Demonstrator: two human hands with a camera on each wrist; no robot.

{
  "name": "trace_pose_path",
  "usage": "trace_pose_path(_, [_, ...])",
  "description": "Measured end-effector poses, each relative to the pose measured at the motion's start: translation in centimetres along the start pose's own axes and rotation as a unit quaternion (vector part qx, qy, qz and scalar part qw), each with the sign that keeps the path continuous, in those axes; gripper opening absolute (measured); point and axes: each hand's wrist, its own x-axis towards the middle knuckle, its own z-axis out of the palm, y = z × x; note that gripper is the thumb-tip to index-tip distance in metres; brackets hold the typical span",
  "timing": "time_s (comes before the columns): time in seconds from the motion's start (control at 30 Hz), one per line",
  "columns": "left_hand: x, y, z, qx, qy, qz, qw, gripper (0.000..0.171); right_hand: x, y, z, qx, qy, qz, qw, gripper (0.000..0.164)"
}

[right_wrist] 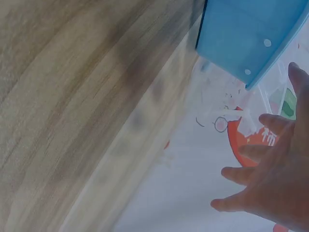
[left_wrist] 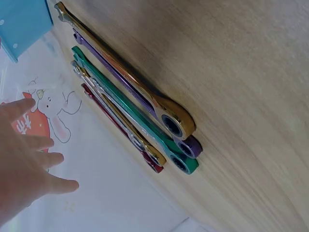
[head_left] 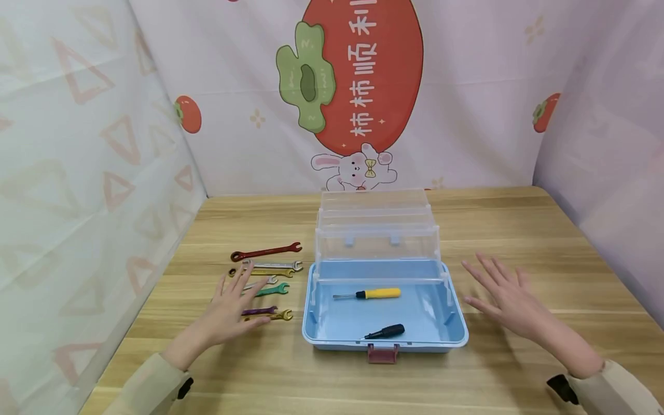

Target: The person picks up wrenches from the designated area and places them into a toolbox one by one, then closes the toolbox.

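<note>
My left hand (head_left: pixel 223 317) hovers with spread fingers over a row of combination wrenches and holds nothing. The row has a red wrench (head_left: pixel 267 252), a green wrench (head_left: pixel 275 289), a purple wrench (left_wrist: pixel 116 72), a gold wrench (left_wrist: pixel 130 77) and several others, lying roughly parallel. Right of them stands a light-blue toolbox (head_left: pixel 308 323), its clear lid (head_left: pixel 376 200) raised at the back. Inside lie a yellow-handled screwdriver (head_left: pixel 383 293) and a black-handled screwdriver (head_left: pixel 391 331). My right hand (head_left: pixel 510 300), fingers splayed, is in the air beside the box's right side, apart from it.
A dark red latch (head_left: pixel 383 354) hangs at the toolbox's front. The wooden table (head_left: pixel 519 225) is enclosed at the back and sides by a printed white cloth (head_left: pixel 477 115) with persimmon and rabbit pictures. Dark bands (head_left: pixel 562 389) sit at both wrists.
</note>
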Motion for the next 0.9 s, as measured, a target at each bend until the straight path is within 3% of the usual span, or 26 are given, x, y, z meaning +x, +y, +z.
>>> trace_pose_path(0.2, [-0.2,-0.1,-0.5,-0.012,0.012,0.017,0.9997,0.073,0.1,-0.4,-0.3,0.093,-0.017,0.001,0.996,0.066])
trace_pose_path(0.37, [-0.5,-0.1,-0.6,-0.006,0.034,0.041,0.9986,0.069,0.1,-0.6,-0.3,0.169,-0.043,0.02,0.984,0.061])
trace_pose_path(0.63, [-0.8,-0.2,-0.5,-0.025,0.058,0.045,0.997,0.06,-0.2,-1.1,0.2,0.237,-0.054,0.034,0.969,0.054])
trace_pose_path(0.73, [-1.0,-0.2,-0.5,-0.043,0.064,0.039,0.9962,0.055,-0.1,-1.2,0.5,0.288,-0.058,0.026,0.955,0.054])
trace_pose_path(0.9, [-1.3,-0.2,-0.5,-0.084,0.051,0.004,0.9952,0.045,-0.1,-1.4,1.1,0.397,-0.068,0.026,0.915,0.054])
